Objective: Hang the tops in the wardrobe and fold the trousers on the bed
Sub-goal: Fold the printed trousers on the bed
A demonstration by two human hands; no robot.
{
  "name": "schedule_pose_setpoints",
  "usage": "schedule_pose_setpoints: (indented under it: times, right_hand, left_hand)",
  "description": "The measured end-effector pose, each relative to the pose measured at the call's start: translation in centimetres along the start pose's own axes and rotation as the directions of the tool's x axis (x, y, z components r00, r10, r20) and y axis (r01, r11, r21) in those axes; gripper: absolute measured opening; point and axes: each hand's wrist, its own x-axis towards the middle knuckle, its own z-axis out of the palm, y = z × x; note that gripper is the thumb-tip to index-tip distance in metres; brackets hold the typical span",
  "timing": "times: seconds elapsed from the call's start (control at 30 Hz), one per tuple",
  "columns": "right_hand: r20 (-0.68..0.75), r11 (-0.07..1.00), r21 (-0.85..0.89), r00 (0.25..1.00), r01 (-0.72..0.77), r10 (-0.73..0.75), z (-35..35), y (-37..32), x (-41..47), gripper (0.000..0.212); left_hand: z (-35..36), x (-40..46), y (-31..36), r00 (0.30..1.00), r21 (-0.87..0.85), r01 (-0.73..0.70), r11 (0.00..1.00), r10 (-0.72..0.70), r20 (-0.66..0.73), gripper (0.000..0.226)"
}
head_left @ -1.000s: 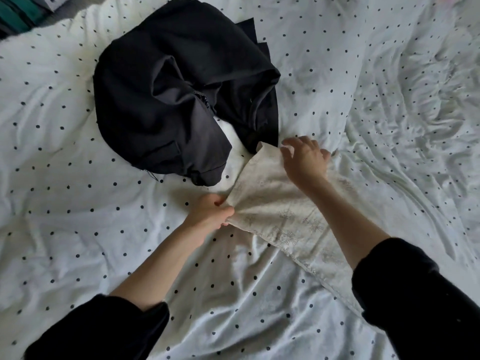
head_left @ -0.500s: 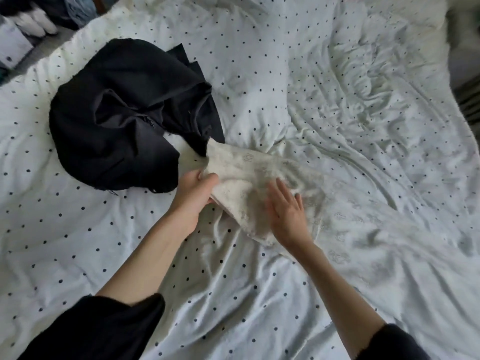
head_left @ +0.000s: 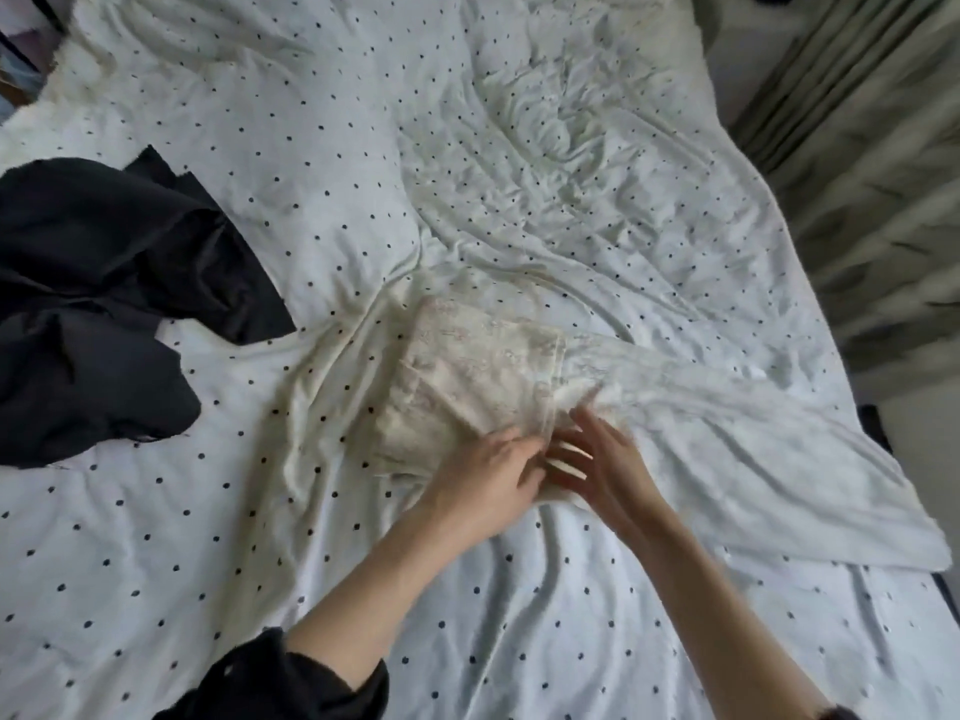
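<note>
I'm in a bedroom at home: a bed (head_left: 322, 148) with a rumpled white polka-dot duvet fills my view, loose clothes (head_left: 104, 304) lie on it, and curtains (head_left: 857, 148) hang alongside.

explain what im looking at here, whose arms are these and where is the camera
There is no machine here. A person wears a camera on their head, so you look forward and down along their own arms at a bed with a white dotted cover. The left hand and right hand meet on a cream patterned garment, partly folded, its far end trailing off to the right. The left hand's fingers curl at the cloth's near edge; the picture is too blurred to say it grips. The right hand's fingers are spread on the cloth. A crumpled black garment lies untouched at left. Curtains hang at the right.
</note>
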Motion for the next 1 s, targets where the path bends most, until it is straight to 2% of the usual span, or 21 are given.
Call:
schedule_pose_setpoints:
  times: [0.07, 0.13, 0.2, 0.3, 0.4, 0.47, 0.5, 0.57, 0.6, 0.63, 0.7, 0.73, 0.77, 0.8, 0.87, 0.9, 1.0]
  right_hand:
    - [-0.054, 0.997, -0.07, 0.998, 0.019, -0.022, 0.5, 0.4, 0.3, 0.027]
    - [-0.14, 0.967, -0.252, 0.987, 0.037, -0.074, 1.4, 0.3, 1.0, 0.015]
    - [-0.172, 0.935, -0.353, 0.979, 0.045, -0.111, 2.2, -0.1, 1.7, 0.004]
    - [-0.24, 0.898, -0.437, 0.956, 0.048, -0.168, 3.0, -0.7, 2.8, 0.01]
    - [-0.294, 0.869, -0.486, 0.919, 0.094, -0.264, 3.3, -1.1, 3.6, 0.008]
    - [-0.305, 0.845, -0.531, 0.916, 0.064, -0.261, 3.3, -1.4, 3.9, 0.006]
    - [-0.306, 0.841, -0.541, 0.923, 0.032, -0.232, 3.4, -1.3, 3.8, 0.006]
    - [-0.325, 0.83, -0.558, 0.92, 0.002, -0.22, 3.6, -1.1, 3.3, 0.01]
    - [-0.336, 0.769, -0.638, 0.889, 0.029, -0.312, 3.7, -0.6, 2.9, 0.02]
    - [-0.303, 0.648, -0.757, 0.831, 0.089, -0.468, 3.8, 0.0, 2.4, 0.03]
    - [-0.046, 0.274, -0.933, 0.676, 0.235, -0.736, 4.3, 1.2, 1.4, 0.04]
    - [0.1, 0.107, -0.954, 0.637, 0.278, -0.764, 4.5, 1.7, 1.4, 0.042]
    - [0.217, -0.014, -0.953, 0.646, 0.304, -0.732, 4.7, 2.1, 1.7, 0.045]
    - [0.285, -0.083, -0.947, 0.697, 0.309, -0.658, 4.8, 2.2, 2.3, 0.048]
    - [0.295, -0.135, -0.955, 0.829, 0.263, -0.475, 4.8, 2.9, 3.7, 0.055]
    - [0.28, -0.148, -0.96, 0.868, 0.239, -0.409, 4.7, 3.2, 4.3, 0.056]
    - [0.284, -0.159, -0.957, 0.9, 0.244, -0.331, 4.7, 3.1, 5.2, 0.058]
  left_hand:
    - [-0.2, -1.0, -1.5, 0.979, 0.076, 0.007, 0.997, 0.009, -0.204, 0.036]
    - [-0.6, -1.7, -3.6, 0.956, 0.154, 0.07, 0.986, -0.022, -0.293, 0.043]
    - [-1.0, -2.7, -5.7, 0.968, 0.211, 0.126, 0.969, -0.074, -0.238, 0.046]
    - [-0.9, -4.2, -7.8, 0.986, 0.227, 0.12, 0.966, -0.09, -0.138, 0.039]
    - [-0.8, -4.9, -8.7, 0.989, 0.114, 0.077, 0.99, -0.062, -0.132, 0.025]
    - [-0.8, -4.6, -8.9, 0.969, -0.054, 0.084, 0.995, -0.094, -0.23, 0.018]
    - [-0.9, -4.2, -9.0, 0.938, -0.153, 0.126, 0.98, -0.168, -0.302, 0.016]
    - [-1.1, -3.2, -9.3, 0.835, -0.338, 0.263, 0.904, -0.389, -0.389, 0.019]
    - [-1.3, -2.5, -9.6, 0.783, -0.439, 0.337, 0.833, -0.507, -0.362, 0.023]
    - [-1.5, -1.9, -9.8, 0.744, -0.53, 0.399, 0.748, -0.602, -0.289, 0.028]
    - [-2.1, -0.8, -10.1, 0.711, -0.63, 0.477, 0.613, -0.691, -0.134, 0.036]
    - [-2.4, -0.4, -10.3, 0.707, -0.636, 0.505, 0.584, -0.702, -0.084, 0.038]
    - [-2.7, 0.0, -10.5, 0.709, -0.629, 0.529, 0.569, -0.704, -0.041, 0.037]
    - [-3.1, 0.3, -10.6, 0.715, -0.627, 0.544, 0.557, -0.699, -0.001, 0.034]
    - [-3.8, 0.2, -10.9, 0.73, -0.659, 0.543, 0.52, -0.681, 0.064, 0.024]
    - [-4.2, 0.1, -10.8, 0.733, -0.672, 0.541, 0.506, -0.675, 0.082, 0.02]
    - [-5.5, 0.0, -9.3, 0.769, -0.669, 0.51, 0.541, -0.635, 0.072, 0.01]
